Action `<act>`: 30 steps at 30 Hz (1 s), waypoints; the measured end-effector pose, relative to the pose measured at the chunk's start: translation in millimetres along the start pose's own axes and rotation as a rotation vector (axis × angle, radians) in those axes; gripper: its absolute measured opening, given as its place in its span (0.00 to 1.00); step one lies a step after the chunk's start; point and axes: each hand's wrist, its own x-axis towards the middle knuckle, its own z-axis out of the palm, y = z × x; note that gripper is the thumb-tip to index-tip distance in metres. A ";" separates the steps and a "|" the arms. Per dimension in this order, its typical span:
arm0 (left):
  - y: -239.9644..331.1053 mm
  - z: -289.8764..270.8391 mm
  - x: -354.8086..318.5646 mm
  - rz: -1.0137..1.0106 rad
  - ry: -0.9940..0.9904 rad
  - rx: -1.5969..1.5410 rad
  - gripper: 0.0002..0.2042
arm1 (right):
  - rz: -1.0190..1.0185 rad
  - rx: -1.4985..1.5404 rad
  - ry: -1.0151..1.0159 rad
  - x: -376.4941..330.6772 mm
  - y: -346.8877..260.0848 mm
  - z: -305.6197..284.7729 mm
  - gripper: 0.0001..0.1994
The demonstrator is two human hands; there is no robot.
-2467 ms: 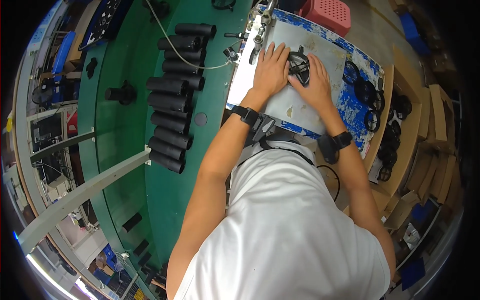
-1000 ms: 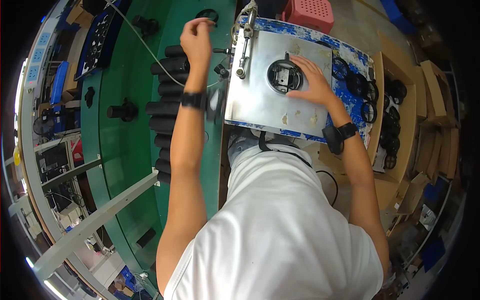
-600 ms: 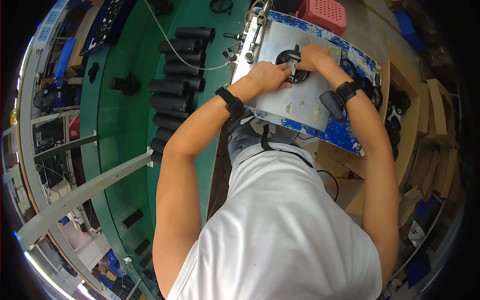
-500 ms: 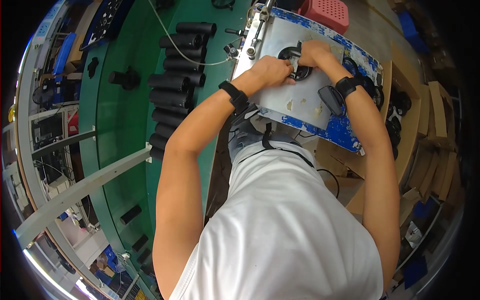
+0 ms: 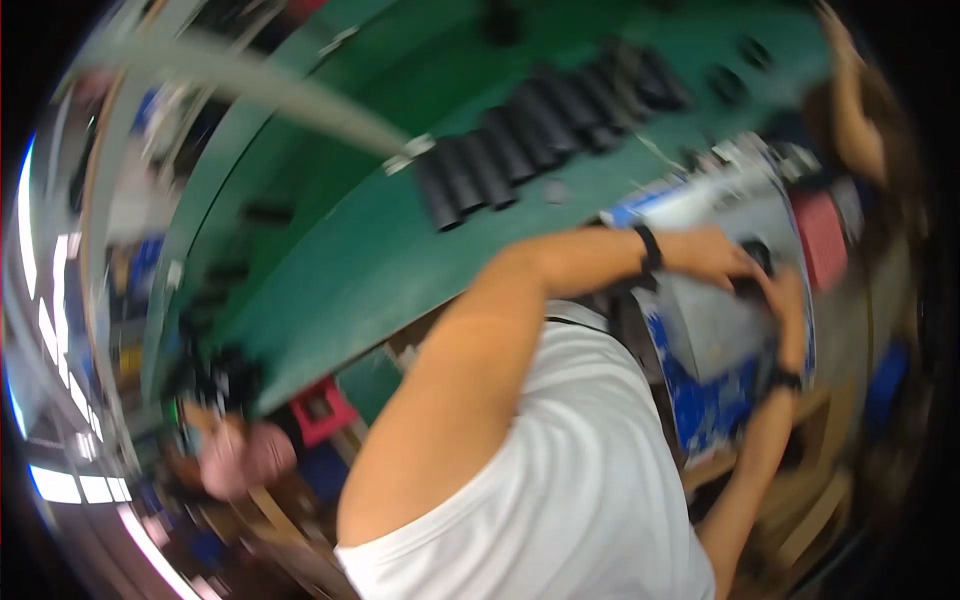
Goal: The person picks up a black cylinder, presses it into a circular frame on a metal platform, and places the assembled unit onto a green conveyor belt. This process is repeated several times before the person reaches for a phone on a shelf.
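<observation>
The view is smeared by motion. Both my hands meet over a metal-topped stand (image 5: 710, 325) with chipped blue paint. My left hand (image 5: 712, 255) reaches in from the left, its fingers closed at the near edge of a black round part (image 5: 757, 256). From the near right my right hand (image 5: 785, 296) bends its fingers to the same part, touching or almost touching the left fingertips. Much of the part is hidden by my fingers, and its details are blurred. Black bands circle both my wrists.
Several black cylinders (image 5: 540, 118) lie in a row on the green bench (image 5: 340, 255) to the left. A red bin (image 5: 821, 240) stands beyond the stand. Another person's arm (image 5: 852, 115) shows at the far right, and a person in pink (image 5: 247, 460) at the lower left.
The whole view has swung left, so the bench fills more of it and the stand sits farther right. My hands stay together at the black round part.
</observation>
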 end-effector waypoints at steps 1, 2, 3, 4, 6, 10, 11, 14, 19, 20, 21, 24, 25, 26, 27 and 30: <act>12.6 -10.8 -21.5 -0.123 0.050 0.038 0.24 | 0.281 0.163 -0.213 4.3 -17.4 -4.4 0.31; 24.7 -16.7 -35.3 -0.182 0.151 -0.007 0.24 | 0.165 0.315 -0.107 -8.9 3.2 3.8 0.27; 35.6 -30.3 -59.1 -0.264 0.226 -0.031 0.22 | 0.175 0.359 -0.054 -19.3 17.2 10.4 0.24; 48.3 -50.5 -85.4 -0.328 0.306 -0.063 0.21 | 0.109 0.475 0.061 -29.0 19.0 15.3 0.23; 70.8 -101.7 -145.0 -0.597 0.441 -0.125 0.13 | 0.131 0.538 0.532 -46.2 22.5 38.8 0.23; 101.9 -200.9 -297.7 -1.117 0.919 0.218 0.08 | 0.229 0.505 0.556 -47.2 -15.3 24.2 0.23; 104.3 -230.0 -334.3 -1.249 1.096 0.260 0.07 | 0.296 0.538 0.612 -46.5 -19.5 24.5 0.23; 86.6 -313.6 -478.2 -1.334 1.260 1.040 0.10 | 0.351 0.599 0.640 -45.2 -14.5 27.3 0.23; 108.0 -411.3 -626.9 -2.166 0.764 1.019 0.37 | 0.496 0.659 0.508 -54.9 12.0 27.4 0.17; 111.4 -421.6 -636.0 -2.206 0.717 0.980 0.41 | 0.586 0.624 0.484 -63.7 0.6 21.0 0.17; 106.3 -429.1 -640.3 -2.210 0.669 0.970 0.42 | 0.602 0.639 0.398 -74.5 2.6 20.2 0.16; 108.5 -421.8 -686.6 -2.119 0.615 0.955 0.41 | 0.659 0.711 0.269 -103.0 4.8 9.4 0.14; 96.4 -424.3 -696.4 -1.993 0.611 0.966 0.41 | 0.711 0.791 0.243 -111.4 1.4 10.4 0.13; 102.1 -432.2 -680.8 -2.208 0.571 0.844 0.39 | 0.709 0.782 0.250 -113.5 -11.6 8.8 0.13; 100.3 -433.0 -687.8 -2.222 0.465 0.805 0.36 | 0.720 0.752 0.220 -116.5 -25.5 8.1 0.12; 110.1 -444.1 -668.3 -2.201 0.302 0.804 0.28 | 0.646 0.629 0.216 -138.3 -48.8 7.3 0.13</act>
